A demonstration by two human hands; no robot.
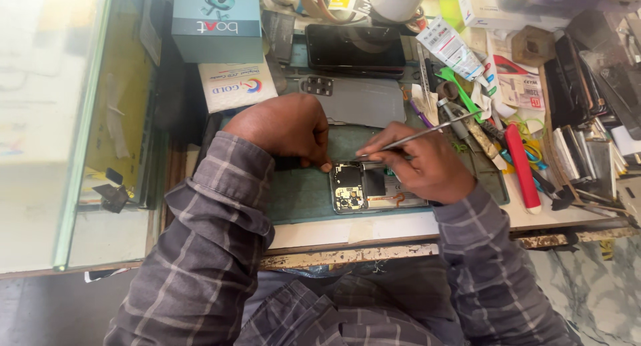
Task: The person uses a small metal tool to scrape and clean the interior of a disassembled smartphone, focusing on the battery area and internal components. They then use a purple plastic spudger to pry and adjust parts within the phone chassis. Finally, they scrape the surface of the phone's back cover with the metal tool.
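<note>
Grey checked shirt sleeves are filling the foreground. The left hand is curling shut, fingertips pressing the opened black smartphone lying on the green work mat, while the right hand is pinching slim metal tweezers over it.

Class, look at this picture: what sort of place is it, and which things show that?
Most likely a phone repair bench. An opened phone lies on a green work mat, the right hand holds tweezers over it, and tools and spare parts crowd the table.
</note>
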